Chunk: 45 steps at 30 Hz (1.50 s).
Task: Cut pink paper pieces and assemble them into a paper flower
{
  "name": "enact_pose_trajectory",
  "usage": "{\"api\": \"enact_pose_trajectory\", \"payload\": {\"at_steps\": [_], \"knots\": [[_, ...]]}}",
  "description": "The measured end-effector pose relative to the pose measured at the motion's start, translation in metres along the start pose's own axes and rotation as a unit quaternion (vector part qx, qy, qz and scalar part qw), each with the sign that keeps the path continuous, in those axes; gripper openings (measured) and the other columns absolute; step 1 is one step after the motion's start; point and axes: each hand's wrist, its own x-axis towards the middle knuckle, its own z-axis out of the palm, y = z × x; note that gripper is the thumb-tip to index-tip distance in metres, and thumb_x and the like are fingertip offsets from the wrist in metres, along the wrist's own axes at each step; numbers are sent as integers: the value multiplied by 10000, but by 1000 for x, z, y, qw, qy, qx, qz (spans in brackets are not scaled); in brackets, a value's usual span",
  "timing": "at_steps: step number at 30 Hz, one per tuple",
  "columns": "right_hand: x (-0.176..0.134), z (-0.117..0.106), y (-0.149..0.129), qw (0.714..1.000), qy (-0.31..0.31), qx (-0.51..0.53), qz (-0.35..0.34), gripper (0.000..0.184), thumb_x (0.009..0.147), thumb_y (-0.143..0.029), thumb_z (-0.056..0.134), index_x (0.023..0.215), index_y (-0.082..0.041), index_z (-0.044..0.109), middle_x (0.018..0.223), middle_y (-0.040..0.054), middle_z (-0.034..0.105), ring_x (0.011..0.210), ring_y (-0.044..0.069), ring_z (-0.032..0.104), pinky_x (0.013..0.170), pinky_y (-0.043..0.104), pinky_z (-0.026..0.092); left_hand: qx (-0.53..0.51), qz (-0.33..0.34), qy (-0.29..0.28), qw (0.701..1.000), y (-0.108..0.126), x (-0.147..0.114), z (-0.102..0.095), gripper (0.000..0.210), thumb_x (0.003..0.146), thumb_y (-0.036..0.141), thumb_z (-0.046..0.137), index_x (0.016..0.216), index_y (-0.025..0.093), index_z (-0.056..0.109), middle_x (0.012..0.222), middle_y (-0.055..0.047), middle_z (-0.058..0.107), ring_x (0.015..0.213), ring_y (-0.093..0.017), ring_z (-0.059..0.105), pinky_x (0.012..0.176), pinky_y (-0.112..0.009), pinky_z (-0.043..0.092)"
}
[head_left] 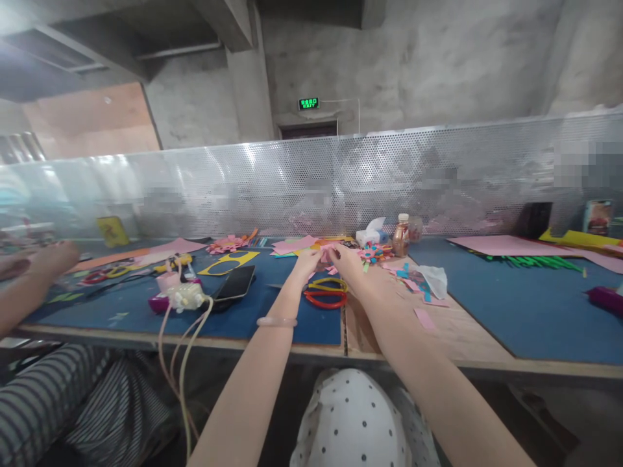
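In the head view, my left hand point(306, 261) and my right hand point(346, 261) meet over the middle of the worktable, fingers closed on a small pink paper piece point(326, 251). My fingers partly cover it, so its full shape is hidden. Just below lie scissors with yellow and red handles point(325, 299), blades towards the left. Behind my hands are pink sheets point(293, 244). A cluster of colourful paper pieces point(376, 252) sits just right of my right hand, with loose pink scraps point(425, 318) farther over.
To the left are a phone point(237, 283), a cream power strip with cables point(187, 296) and a yellow cut-out sheet point(228, 263). A brown bottle point(402, 235) and a tissue pack point(372, 234) stand behind, before a perforated metal screen point(292, 188). Another person's hand point(53, 259) is at far left.
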Motion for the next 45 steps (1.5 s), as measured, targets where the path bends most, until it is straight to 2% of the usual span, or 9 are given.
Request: {"api": "enact_pose_trajectory", "payload": {"at_steps": [6,12,20,26,31,35,38,40,45], "knots": [[0,-2,2,999,-9,-21,21,308,876,-323,373,907,-172,640,879,90,673,791,181,598,661,242,384,10,14,-25,1000,0,-1,1,206,768,249,576,613,116,544,516,-7,572,545,-157,620,657,-329,521],[-2,-3,2,998,-9,1,-62,320,889,-282,365,1087,-219,607,1000,64,660,876,169,594,734,238,409,-55,-1,11,998,-6,7,-2,149,804,231,510,795,108,593,619,-53,638,622,-182,648,704,-355,518],[-8,-10,-1,988,-88,-72,-100,425,885,-225,324,1294,-235,441,1173,79,581,996,196,562,774,276,433,-49,-5,42,998,-11,16,-7,218,785,332,533,829,129,597,702,-72,646,618,-166,640,598,-289,497],[-7,-11,0,979,-119,-92,-134,505,859,-209,321,1364,-211,318,1251,111,491,1063,216,512,753,284,448,-59,29,18,998,-14,17,-7,244,721,367,612,763,128,606,678,-46,632,612,-128,609,582,-249,489],[-7,-9,1,980,-119,-76,-138,545,822,-198,370,1363,-203,310,1251,122,471,1109,225,471,768,290,452,-67,44,-12,997,-14,17,-5,282,735,393,595,809,121,613,709,-62,649,632,-123,604,605,-242,492],[-6,-8,1,990,-83,-1,-112,503,815,-187,374,1317,-172,388,1255,112,487,1119,200,470,857,297,427,-70,50,-18,996,-18,21,-5,285,746,366,599,890,119,605,765,-84,668,655,-131,621,624,-250,499],[-2,-3,2,988,-53,128,-63,409,832,-177,334,1193,-179,526,1182,76,563,1084,165,500,920,294,391,-67,47,-13,997,-19,22,-5,265,772,352,573,873,110,607,783,-105,679,680,-147,637,646,-264,509],[2,1,4,972,-37,230,1,368,848,-213,310,1067,-181,603,1057,57,628,978,157,557,867,288,431,-57,45,-16,997,-18,21,-5,251,787,351,551,849,116,611,779,-108,684,692,-156,644,649,-267,512],[8,9,11,898,-61,412,140,342,811,-376,422,876,-130,650,793,46,652,663,159,603,543,251,497,-25,44,-31,998,-12,13,-3,239,792,326,540,858,113,626,808,-109,683,699,-158,639,626,-264,508]]}}
